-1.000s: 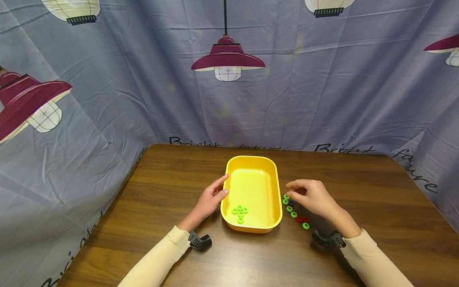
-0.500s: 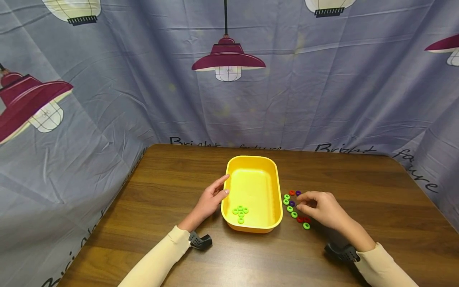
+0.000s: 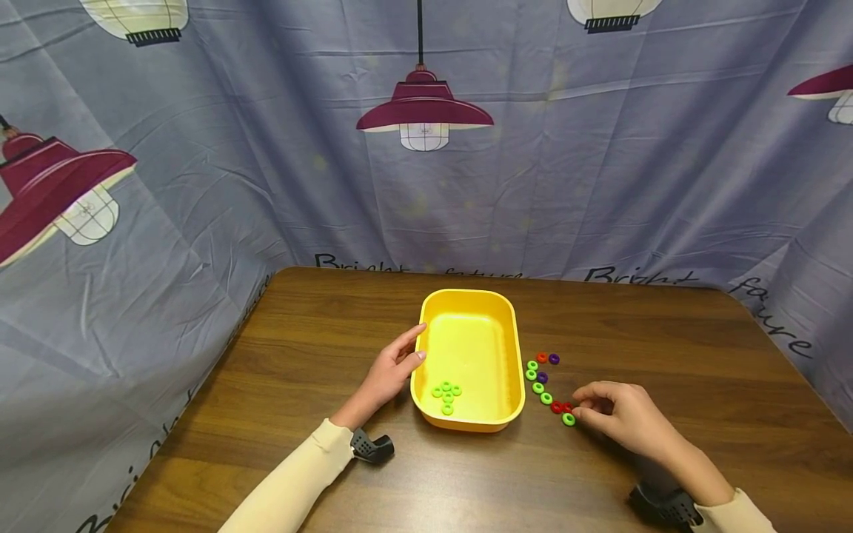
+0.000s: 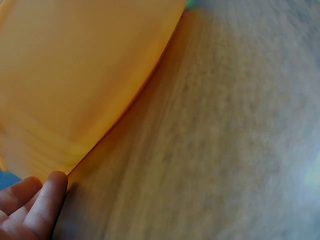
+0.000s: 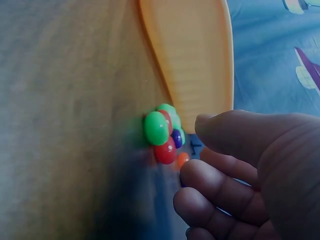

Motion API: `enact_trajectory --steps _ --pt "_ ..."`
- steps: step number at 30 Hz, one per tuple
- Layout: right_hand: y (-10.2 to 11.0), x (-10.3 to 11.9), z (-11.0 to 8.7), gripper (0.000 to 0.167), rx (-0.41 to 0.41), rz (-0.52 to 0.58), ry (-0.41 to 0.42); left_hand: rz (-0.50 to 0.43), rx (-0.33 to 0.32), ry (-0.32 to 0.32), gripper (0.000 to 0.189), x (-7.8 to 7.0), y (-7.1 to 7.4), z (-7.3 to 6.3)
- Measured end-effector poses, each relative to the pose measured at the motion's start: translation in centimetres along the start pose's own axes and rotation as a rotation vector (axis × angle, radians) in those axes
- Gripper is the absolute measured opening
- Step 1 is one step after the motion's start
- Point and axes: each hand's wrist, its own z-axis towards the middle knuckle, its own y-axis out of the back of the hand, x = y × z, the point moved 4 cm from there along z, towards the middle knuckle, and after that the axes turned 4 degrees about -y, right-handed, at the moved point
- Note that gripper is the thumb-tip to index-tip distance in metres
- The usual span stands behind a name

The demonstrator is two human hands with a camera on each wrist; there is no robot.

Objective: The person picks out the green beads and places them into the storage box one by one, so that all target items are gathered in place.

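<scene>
A yellow rectangular bin stands on the wooden table, with several small green rings lying inside near its front left. My left hand touches the bin's left side, thumb and fingers extended at the rim; the left wrist view shows fingertips against the outer wall. To the right of the bin, several green rings form a slanting row. Red rings lie near its front end. My right hand hovers beside these, thumb and fingers apart in the right wrist view, with nothing between them.
Behind the row lie an orange ring and a purple ring. The brown table ends at the back against a grey-blue curtain printed with lamps. Black wrist straps show on both arms.
My right hand has moved right and toward the front, from the row's back end to the red rings, uncovering the orange and purple rings. The left hand and bin have stayed put.
</scene>
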Motion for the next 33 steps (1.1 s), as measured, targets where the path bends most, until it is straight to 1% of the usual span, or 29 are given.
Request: enact_trajectory --steps 5,11,13,18,23,33 --pt "-0.2 -0.3 -0.8 0.014 -0.015 0.001 -0.001 -0.004 -0.001 -0.003 0.055 -0.1 0.0 0.0" --pt "-0.5 -0.4 -1.5 0.015 -0.003 0.005 -0.02 -0.001 -0.005 0.003 0.055 -0.1 0.0 0.0" --pt "-0.6 -0.4 -1.6 0.015 -0.005 0.008 -0.015 -0.003 -0.004 0.002 0.055 -0.2 0.0 0.0" --pt "-0.9 -0.3 -1.7 0.016 -0.027 0.011 0.007 -0.003 0.0 0.0 0.055 -0.3 -0.1 -0.1" --pt "-1.2 -0.3 -1.7 0.017 -0.046 -0.011 -0.015 0.008 0.001 0.008 0.055 -0.3 0.0 -0.1" --pt "-1.5 -0.3 -1.3 0.017 -0.052 -0.038 -0.032 0.016 -0.017 0.027 0.054 -0.1 0.0 -0.1"
